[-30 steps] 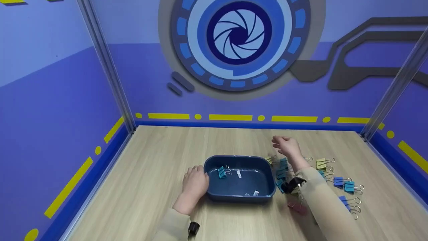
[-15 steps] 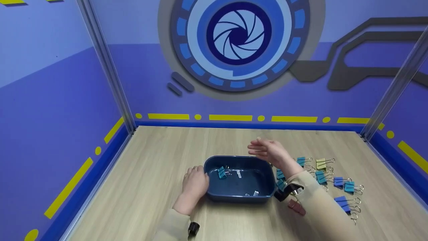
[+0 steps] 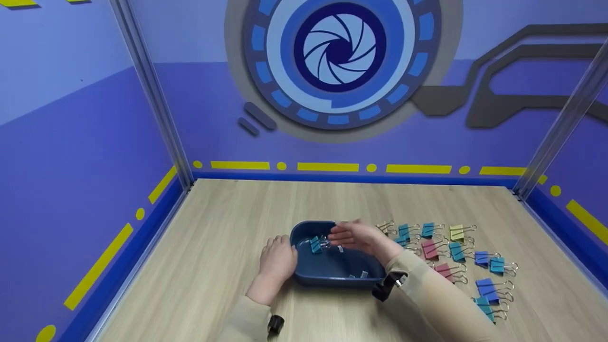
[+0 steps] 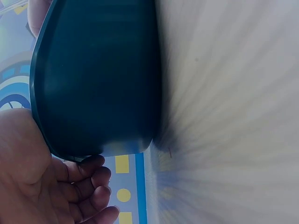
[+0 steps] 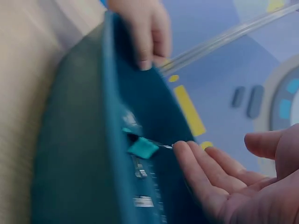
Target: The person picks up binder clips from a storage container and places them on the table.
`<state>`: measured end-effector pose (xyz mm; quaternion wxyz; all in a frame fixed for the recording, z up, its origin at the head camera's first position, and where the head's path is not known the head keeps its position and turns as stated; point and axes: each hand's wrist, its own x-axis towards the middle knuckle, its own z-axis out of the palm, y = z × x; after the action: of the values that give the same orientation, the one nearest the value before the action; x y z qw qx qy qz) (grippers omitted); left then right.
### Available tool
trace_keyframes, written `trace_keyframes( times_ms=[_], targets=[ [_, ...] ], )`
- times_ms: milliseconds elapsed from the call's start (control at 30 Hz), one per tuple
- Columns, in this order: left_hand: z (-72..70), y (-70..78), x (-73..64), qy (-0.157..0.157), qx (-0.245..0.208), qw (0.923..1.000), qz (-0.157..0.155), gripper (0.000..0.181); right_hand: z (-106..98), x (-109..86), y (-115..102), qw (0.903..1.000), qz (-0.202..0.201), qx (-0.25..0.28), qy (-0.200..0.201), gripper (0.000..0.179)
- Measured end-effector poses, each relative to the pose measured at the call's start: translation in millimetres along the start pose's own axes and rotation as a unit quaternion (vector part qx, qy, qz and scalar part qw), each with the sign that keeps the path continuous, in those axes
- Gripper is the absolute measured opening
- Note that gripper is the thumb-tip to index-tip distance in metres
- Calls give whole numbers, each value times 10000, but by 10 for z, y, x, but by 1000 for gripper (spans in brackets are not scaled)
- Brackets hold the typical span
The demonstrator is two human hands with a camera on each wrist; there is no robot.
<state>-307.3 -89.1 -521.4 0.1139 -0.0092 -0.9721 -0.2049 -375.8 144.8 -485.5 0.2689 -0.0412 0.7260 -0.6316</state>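
A dark blue plastic bin point(image 3: 339, 283) stands on the table with a teal binder clip point(image 3: 315, 244) inside it. My left hand point(image 3: 278, 259) holds the bin's left side at the rim. Its curled fingers point(image 4: 96, 179) show at the bin's corner in the left wrist view. Over the bin's right part is my right hand point(image 3: 357, 236), fingers extended and thumb apart, gripping nothing. In the right wrist view its fingertips point(image 5: 182, 148) appear beside the wire handle of the teal clip; whether they touch cannot be told. Small white labels point(image 5: 143, 201) lie on the bin's floor.
Right of the bin lie several loose binder clips: yellow point(image 3: 457, 232), red point(image 3: 430, 249), blue point(image 3: 487, 289) and teal point(image 3: 484, 308). Printed blue walls point(image 3: 213, 118) enclose the wooden table point(image 3: 213, 228) at the back and sides.
My right hand has moved left and toward me, from above the clips to over the bin, uncovering red and teal clips. The left hand and the bin have stayed in place.
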Motion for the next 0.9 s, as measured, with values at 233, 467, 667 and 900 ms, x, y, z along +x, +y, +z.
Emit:
trace_keyframes(
  times_ms=[233,467,667,900],
  targets=[
    [5,4,2,68,2,10000,26,33,135,125,114,9989,172,-137,410,43],
    [3,-6,10,41,27,10000,1,34,197,204,125,9984,193,81,519,39],
    [16,-12,15,46,5,10000,14,33,217,265,124,9980,319,31,544,38],
    [20,-14,-8,196,77,9996,185,29,233,311,137,9973,402,-37,610,36]
  ],
)
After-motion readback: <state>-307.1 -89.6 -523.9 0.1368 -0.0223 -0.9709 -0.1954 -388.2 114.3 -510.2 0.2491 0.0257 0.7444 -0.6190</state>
